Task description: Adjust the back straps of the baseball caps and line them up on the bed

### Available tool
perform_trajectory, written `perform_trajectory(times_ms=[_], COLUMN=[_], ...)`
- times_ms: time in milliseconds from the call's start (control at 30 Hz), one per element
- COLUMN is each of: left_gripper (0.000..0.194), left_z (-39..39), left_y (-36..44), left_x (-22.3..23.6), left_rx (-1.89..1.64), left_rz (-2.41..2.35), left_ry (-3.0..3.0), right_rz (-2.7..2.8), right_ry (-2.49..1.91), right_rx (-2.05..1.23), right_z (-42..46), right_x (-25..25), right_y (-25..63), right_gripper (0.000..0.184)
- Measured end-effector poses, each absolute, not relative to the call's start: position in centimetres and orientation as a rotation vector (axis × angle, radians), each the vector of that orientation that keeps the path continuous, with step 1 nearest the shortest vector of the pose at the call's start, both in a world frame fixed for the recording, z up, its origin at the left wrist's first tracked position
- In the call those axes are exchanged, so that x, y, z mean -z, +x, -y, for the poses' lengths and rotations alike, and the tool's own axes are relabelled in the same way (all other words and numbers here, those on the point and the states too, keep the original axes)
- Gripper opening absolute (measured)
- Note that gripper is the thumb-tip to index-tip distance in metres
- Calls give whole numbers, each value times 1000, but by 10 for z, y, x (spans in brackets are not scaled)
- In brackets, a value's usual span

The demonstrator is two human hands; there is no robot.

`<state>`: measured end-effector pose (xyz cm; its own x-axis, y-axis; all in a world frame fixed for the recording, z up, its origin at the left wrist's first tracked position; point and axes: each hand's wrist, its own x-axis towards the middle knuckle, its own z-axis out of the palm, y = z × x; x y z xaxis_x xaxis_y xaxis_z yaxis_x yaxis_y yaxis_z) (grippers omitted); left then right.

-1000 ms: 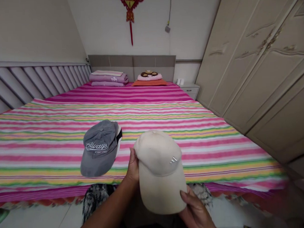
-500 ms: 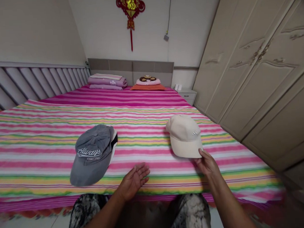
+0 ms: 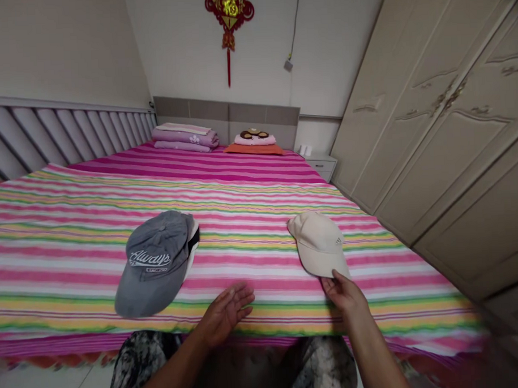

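Note:
My right hand (image 3: 345,298) reaches the front of the brim of a cream baseball cap (image 3: 318,243), which lies on the striped bedspread (image 3: 259,199). Its thumb and fingers appear to pinch the brim edge. My left hand (image 3: 227,314) hovers palm up with fingers apart, holding nothing, just above the bedspread near its front edge. Closest to it, up and to the left, lies a grey baseball cap (image 3: 155,262) with white "Always" lettering, its brim towards me and a black strap showing at the back.
Folded purple bedding (image 3: 184,137) and a small pillow (image 3: 255,139) lie by the headboard (image 3: 226,111). A cream wardrobe (image 3: 435,125) stands along the right, a slatted panel (image 3: 48,133) along the left. My patterned trousers (image 3: 141,362) show below the bed edge.
The cream cap has shifted slightly towards me, and my right hand has drawn back with it. Earlier I held that cap up in both hands; my left hand has let go.

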<state>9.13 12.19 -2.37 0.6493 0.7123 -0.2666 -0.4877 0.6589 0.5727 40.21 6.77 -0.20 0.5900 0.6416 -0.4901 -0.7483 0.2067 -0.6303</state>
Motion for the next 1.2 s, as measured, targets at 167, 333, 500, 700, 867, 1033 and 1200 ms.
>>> perform_trajectory(times_ms=[167, 333, 500, 700, 867, 1033, 1200], left_gripper=[24, 25, 25, 25, 24, 24, 23], left_z=[-121, -119, -119, -119, -119, -119, -119], left_y=[91, 89, 89, 90, 90, 90, 90], left_x=[22, 25, 26, 25, 27, 27, 29], left_rx=[-709, -720, -713, -719, -716, -714, -726], left_rz=[-514, -496, -479, -496, -472, -468, -457], left_ry=[512, 529, 534, 537, 545, 560, 549], right_rz=[-118, -181, -259, -245, -232, -246, -231], right_ry=[-922, -988, -1115, -1163, -1187, -1199, -1218], right_rx=[-900, -800, -760, -709, -669, -612, -549], right_z=[-81, -78, -60, -55, -53, -52, -51], right_x=[-25, -29, -8, 0, 1, 3, 4], right_y=[417, 432, 435, 435, 435, 432, 423], right_gripper=[25, 20, 10, 13, 14, 15, 7])
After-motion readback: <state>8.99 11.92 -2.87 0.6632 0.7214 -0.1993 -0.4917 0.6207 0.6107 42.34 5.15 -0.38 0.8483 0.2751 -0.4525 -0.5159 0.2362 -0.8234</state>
